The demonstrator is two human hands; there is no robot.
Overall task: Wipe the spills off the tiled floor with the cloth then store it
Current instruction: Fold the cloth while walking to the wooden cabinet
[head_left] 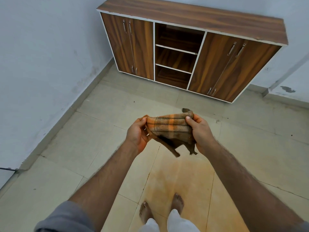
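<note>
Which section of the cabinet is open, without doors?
The middle section of the cabinet: three bare shelves, while both side sections have closed handled doors.

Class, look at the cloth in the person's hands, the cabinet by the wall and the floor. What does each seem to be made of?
Cloth: likely woven cotton, going by its fuzzy checked weave and limp drape. Cabinet: probably laminated board, with printed wood grain and white edge banding. Floor: pale matt tiles, with visible grout lines.

Both forearms extended forward, bare, sleeves pushed to elbows; left hand (138, 133) and right hand (199, 131) raised side by side, palms turned inward, fingers and thumbs curled, pinching the cloth (170, 129) stretched between them.
</note>
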